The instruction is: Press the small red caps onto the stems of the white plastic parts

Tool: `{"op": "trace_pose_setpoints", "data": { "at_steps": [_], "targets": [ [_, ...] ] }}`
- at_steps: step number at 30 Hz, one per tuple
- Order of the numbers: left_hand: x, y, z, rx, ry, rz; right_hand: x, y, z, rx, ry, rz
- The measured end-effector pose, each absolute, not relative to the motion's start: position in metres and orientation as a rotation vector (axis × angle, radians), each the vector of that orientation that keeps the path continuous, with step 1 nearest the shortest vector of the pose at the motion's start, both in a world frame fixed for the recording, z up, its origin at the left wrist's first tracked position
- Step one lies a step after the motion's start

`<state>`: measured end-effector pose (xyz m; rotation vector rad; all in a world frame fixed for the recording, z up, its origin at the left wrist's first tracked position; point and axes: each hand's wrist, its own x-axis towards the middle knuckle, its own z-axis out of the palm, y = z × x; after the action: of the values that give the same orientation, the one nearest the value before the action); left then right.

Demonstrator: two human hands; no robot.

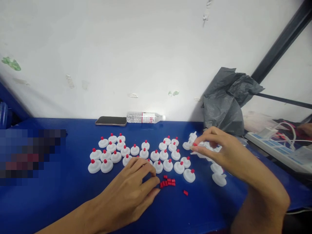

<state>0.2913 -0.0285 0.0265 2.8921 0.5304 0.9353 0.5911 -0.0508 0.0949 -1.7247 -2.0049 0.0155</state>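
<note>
My left hand (133, 190) rests low over the blue table, its fingers curved and the thumb a little apart from the index finger. The fingertips are right beside a small pile of red caps (168, 183), and nothing shows between them. My right hand (216, 146) pinches a red cap (195, 144) between thumb and index finger, next to loose white disc-shaped pieces (187, 145). Whether that cap sits on a white piece is hidden by the fingers. Many white discs with red caps on their stems (167, 165) stand upright across the middle; my left hand partly covers some.
A phone (111, 121) and a water bottle (146, 117) lie along the wall. At the right are a grey plastic bag (224, 100) and a power strip (278, 151) with cables. One red cap (185, 192) lies apart. The left edge is pixelated.
</note>
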Motion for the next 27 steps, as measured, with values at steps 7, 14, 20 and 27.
{"op": "trace_pose_setpoints", "data": {
  "at_steps": [7, 14, 20, 27],
  "targets": [
    [0.291, -0.025, 0.017, 3.009, 0.588, 0.853, 0.600, -0.046, 0.083, -2.009, -2.020, 0.558],
    [0.294, -0.021, 0.010, 3.033, 0.537, 0.928, 0.600, -0.045, 0.083, -2.014, -1.956, 0.592],
    [0.294, -0.022, 0.011, 2.988, 0.539, 0.905, 0.614, -0.042, 0.081, -2.139, -1.868, 0.274],
    [0.293, -0.021, 0.011, 3.011, 0.537, 0.857, 0.614, -0.039, 0.073, -2.238, -1.894, 0.352]
  ]
}}
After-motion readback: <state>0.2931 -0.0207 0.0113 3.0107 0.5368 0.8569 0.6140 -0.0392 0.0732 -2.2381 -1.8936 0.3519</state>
